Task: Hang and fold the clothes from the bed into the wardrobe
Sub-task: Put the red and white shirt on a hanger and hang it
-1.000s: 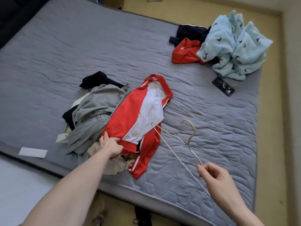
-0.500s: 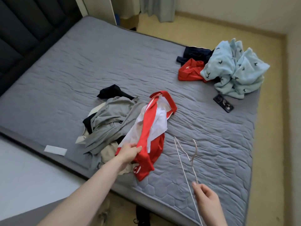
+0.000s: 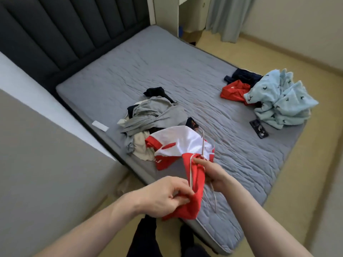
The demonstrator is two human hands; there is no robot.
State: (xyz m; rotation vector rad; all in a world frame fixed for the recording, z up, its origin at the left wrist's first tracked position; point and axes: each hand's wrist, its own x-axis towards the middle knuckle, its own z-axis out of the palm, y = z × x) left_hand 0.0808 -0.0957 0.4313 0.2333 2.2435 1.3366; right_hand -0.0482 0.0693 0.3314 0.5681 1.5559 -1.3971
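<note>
Head view shows a grey quilted bed (image 3: 167,75) on beige floor (image 3: 306,173), where left hand (image 3: 163,196) and right hand (image 3: 213,173) grip a red-white shirt (image 3: 185,145) around a wire hanger (image 3: 202,145).

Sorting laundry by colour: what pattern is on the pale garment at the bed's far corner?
Light blue fleece garment with small dark animal-like figures, seen in the head view.

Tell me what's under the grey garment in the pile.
Under the grey garment a cream cloth pokes out at the near edge and dark fabric at the far left. Whatever lies beneath its middle is covered.
</note>
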